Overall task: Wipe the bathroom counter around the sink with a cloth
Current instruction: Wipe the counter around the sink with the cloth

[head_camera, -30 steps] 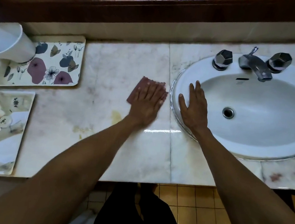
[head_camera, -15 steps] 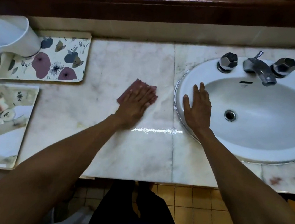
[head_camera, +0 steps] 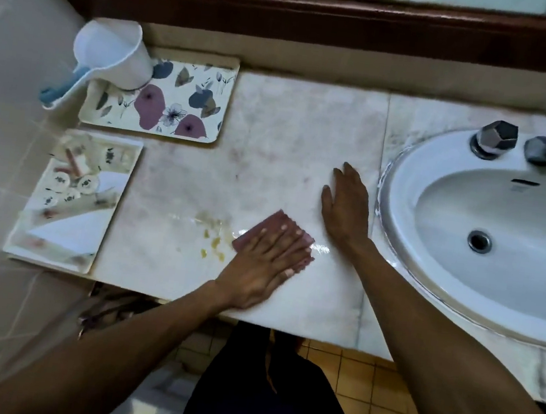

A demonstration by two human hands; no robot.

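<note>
cloth: small pinkish cloth (head_camera: 273,237), flat on the counter (head_camera: 274,128) left of the sink (head_camera: 399,201), close to the front edge

left hand: left hand (head_camera: 262,267) lies palm down on the cloth with fingers spread, pressing it flat, no pinch or closed grip on it

right hand: right hand (head_camera: 345,205) is open and flat on bare counter, just left of the sink rim, holding nothing, looks like it's just bracing

stain: yellowish stain (head_camera: 214,239) touching the cloth's left edge, so not cleaned up yet as far as I can tell

progress: I'd say somewhere in the middle. The strip between cloth and sink has a wet shine, so that bit looks done. Left to do, by my guess: the stain, the stretch toward the two trays (head_camera: 160,103), the back strip behind the sink and the far side of the sink, which is mostly out of view

changed from earlier: half a second ago the cloth was further back on the counter, now it's been pulled toward the front edge and sits next to the stain. The right hand was resting on the sink rim, now it's off it and on the counter. View also swung left, more wall and trays showing
</note>
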